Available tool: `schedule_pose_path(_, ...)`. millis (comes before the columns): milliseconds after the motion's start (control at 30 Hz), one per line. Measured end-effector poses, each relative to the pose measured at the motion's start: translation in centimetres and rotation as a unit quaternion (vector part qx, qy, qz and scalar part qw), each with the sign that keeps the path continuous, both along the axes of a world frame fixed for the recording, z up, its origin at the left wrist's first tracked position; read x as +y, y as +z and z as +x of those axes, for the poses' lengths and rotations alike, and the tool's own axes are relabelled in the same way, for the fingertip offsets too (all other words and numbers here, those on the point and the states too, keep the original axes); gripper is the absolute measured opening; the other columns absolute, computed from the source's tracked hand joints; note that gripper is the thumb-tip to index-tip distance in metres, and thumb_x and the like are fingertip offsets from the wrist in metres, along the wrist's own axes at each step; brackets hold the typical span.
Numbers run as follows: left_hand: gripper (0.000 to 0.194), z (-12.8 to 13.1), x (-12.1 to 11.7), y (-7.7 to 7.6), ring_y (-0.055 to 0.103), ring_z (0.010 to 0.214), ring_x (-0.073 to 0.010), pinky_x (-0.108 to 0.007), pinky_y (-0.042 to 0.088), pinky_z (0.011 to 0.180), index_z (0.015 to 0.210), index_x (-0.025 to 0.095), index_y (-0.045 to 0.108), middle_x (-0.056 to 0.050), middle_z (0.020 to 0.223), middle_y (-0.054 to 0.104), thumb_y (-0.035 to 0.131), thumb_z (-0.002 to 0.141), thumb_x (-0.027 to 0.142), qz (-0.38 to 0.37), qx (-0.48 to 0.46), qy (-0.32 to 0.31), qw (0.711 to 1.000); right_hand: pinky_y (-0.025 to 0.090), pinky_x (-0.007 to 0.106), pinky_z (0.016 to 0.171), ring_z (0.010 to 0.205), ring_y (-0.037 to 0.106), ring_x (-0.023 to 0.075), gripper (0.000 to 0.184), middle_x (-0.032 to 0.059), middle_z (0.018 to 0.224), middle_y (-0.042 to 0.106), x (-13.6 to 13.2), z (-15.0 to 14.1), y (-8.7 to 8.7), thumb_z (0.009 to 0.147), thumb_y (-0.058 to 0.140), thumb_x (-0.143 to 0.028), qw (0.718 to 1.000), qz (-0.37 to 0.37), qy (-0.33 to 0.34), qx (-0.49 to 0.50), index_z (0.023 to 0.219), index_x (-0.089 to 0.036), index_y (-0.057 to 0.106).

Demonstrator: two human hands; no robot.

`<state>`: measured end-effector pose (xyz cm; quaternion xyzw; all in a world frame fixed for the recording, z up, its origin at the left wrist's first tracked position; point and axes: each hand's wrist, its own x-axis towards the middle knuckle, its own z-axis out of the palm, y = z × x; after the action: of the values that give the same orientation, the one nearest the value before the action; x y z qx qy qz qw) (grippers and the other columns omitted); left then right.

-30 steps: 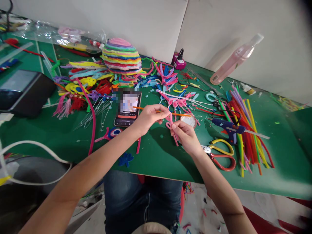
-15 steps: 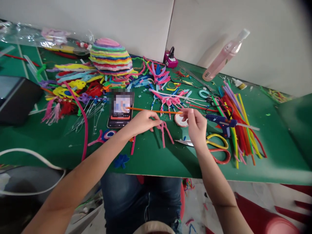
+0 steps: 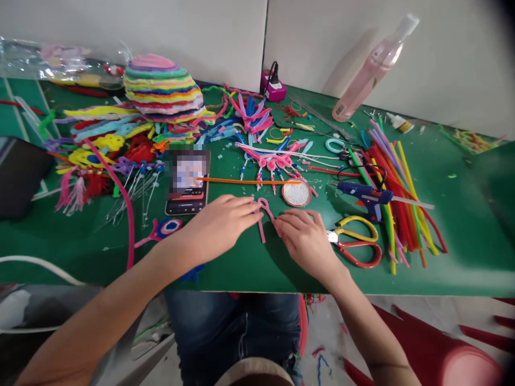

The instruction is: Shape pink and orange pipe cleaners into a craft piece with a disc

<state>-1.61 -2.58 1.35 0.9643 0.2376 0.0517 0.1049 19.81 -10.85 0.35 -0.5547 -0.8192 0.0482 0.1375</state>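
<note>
A pink pipe cleaner bent into a loop (image 3: 264, 212) lies on the green table (image 3: 249, 262) between my hands. My left hand (image 3: 217, 224) rests on the table and its fingertips press the loop's left side. From the right, my right hand (image 3: 302, 238) pinches the pipe cleaner's other leg with its fingers. An orange pipe cleaner (image 3: 249, 182) lies straight just beyond the hands, apart from them. A phone (image 3: 188, 181) lies by my left hand.
Yellow and red scissors (image 3: 356, 244) lie right of my right hand, with a blue glue gun (image 3: 366, 195) and a bundle of coloured pipe cleaners (image 3: 396, 182) beyond. A small round dish (image 3: 296, 193), a striped cap (image 3: 163, 88), many finished pipe-cleaner shapes (image 3: 104, 145) and a pink spray bottle (image 3: 370, 67) lie farther back.
The orange pipe cleaner, held a second ago, now lies on the table. My right hand came down from near the dish to the pink loop, and both hands now press it on the table.
</note>
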Motion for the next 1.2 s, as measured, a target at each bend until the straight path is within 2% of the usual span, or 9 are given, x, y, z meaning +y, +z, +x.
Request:
schedule_pose_path(233, 0.04, -1.3, -2.1, -2.9, 0.042, 0.134, -0.0266, -0.048, 0.031, 0.109, 0.133, 0.02, 0.053, -0.008, 0.142, 0.05, 0.05, 0.093, 0.026, 0.034, 0.019, 0.012, 0.999, 0.031, 0.045, 0.099, 0.103, 0.059, 0.0203, 0.022, 0.0043, 0.101, 0.072, 0.0, -1.3, -0.7, 0.095, 0.048, -0.023, 0.998, -0.011, 0.064, 0.005, 0.107, -0.022, 0.065)
schedule_pose_path(400, 0.039, -2.6, -0.9, -1.1, 0.045, 0.132, -0.0248, -0.045, 0.033, 0.108, 0.132, 0.019, 0.052, -0.008, 0.141, 0.052, 0.045, 0.095, 0.028, 0.031, -0.036, -0.014, 0.999, 0.039, 0.036, 0.09, 0.094, 0.063, 0.017, 0.022, 0.0032, 0.097, 0.073, 0.5, -0.2, 1.4, 0.094, 0.049, -0.021, 0.997, 0.007, 0.063, 0.055, 0.111, -0.02, 0.063)
schedule_pose_path(467, 0.036, -3.7, -0.5, 0.1, 0.053, 0.123, -0.0245, -0.041, 0.04, 0.1, 0.128, 0.02, 0.057, -0.008, 0.134, 0.058, 0.047, 0.094, 0.027, 0.033, -0.066, 0.038, 0.997, 0.042, 0.032, 0.077, 0.087, 0.064, 0.016, 0.019, 0.0034, 0.093, 0.073, 1.3, 0.9, 2.5, 0.093, 0.05, -0.019, 0.997, 0.031, 0.013, 0.065, 0.103, -0.02, 0.066)
schedule_pose_path(600, 0.028, -6.2, -0.2, 1.3, 0.061, 0.093, -0.0256, -0.041, 0.045, 0.08, 0.11, 0.023, 0.067, -0.007, 0.099, 0.068, 0.047, 0.092, 0.025, 0.051, -0.096, 0.231, 0.967, 0.045, 0.029, 0.071, 0.081, 0.063, 0.0172, 0.016, 0.0038, 0.087, 0.072, 3.8, 2.4, 3.1, 0.091, 0.052, -0.021, 0.994, 0.067, -0.07, 0.056, 0.092, -0.02, 0.068)
schedule_pose_path(700, 0.031, -7.7, -0.1, 0.5, 0.057, 0.098, -0.0293, -0.046, 0.042, 0.084, 0.113, 0.022, 0.066, -0.009, 0.097, 0.062, 0.044, 0.092, 0.026, 0.068, -0.071, 0.358, 0.929, 0.047, 0.031, 0.075, 0.086, 0.063, 0.0194, 0.017, 0.0053, 0.095, 0.071, 5.7, 2.1, 1.9, 0.09, 0.053, -0.022, 0.991, 0.088, -0.096, 0.044, 0.096, -0.021, 0.069)
schedule_pose_path(767, 0.031, -8.6, 0.0, -0.6, 0.054, 0.101, -0.0304, -0.049, 0.042, 0.087, 0.116, 0.024, 0.065, -0.01, 0.103, 0.059, 0.045, 0.092, 0.025, 0.113, -0.078, 0.389, 0.911, 0.048, 0.033, 0.079, 0.089, 0.062, 0.0207, 0.018, 0.0064, 0.1, 0.071, 6.6, 1.6, 0.8, 0.089, 0.054, -0.023, 0.988, 0.1, -0.106, 0.051, 0.1, -0.021, 0.068)
schedule_pose_path(867, 0.034, -9.4, 0.1, -2.1, 0.051, 0.107, -0.0312, -0.051, 0.04, 0.091, 0.118, 0.027, 0.064, -0.012, 0.117, 0.056, 0.051, 0.088, 0.019, 0.162, -0.115, 0.393, 0.898, 0.049, 0.035, 0.081, 0.089, 0.063, 0.0207, 0.019, 0.0072, 0.099, 0.07, 7.3, 1.2, -0.7, 0.088, 0.056, -0.023, 0.983, 0.118, -0.11, 0.086, 0.102, -0.021, 0.067)
schedule_pose_path(967, 0.04, -9.6, -0.1, -3.1, 0.046, 0.112, -0.0342, -0.053, 0.037, 0.091, 0.121, 0.031, 0.064, -0.013, 0.123, 0.053, 0.052, 0.085, 0.016, 0.137, -0.107, 0.381, 0.908, 0.05, 0.034, 0.08, 0.088, 0.064, 0.0201, 0.018, 0.007, 0.097, 0.071, 7.3, 1.5, -1.4, 0.086, 0.059, -0.02, 0.976, 0.152, -0.104, 0.113, 0.102, -0.022, 0.067)
schedule_pose_path(1200, 0.053, -9.3, -0.1, -3.4, 0.042, 0.11, -0.035, -0.052, 0.036, 0.085, 0.129, 0.038, 0.057, -0.01, 0.126, 0.048, 0.055, 0.082, 0.015, 0.125, -0.061, 0.373, 0.917, 0.052, 0.036, 0.08, 0.089, 0.066, 0.0216, 0.025, 0.0074, 0.098, 0.071, 6.9, 2.2, -1.9, 0.081, 0.063, -0.017, 0.973, 0.171, -0.102, 0.117, 0.105, -0.023, 0.066)
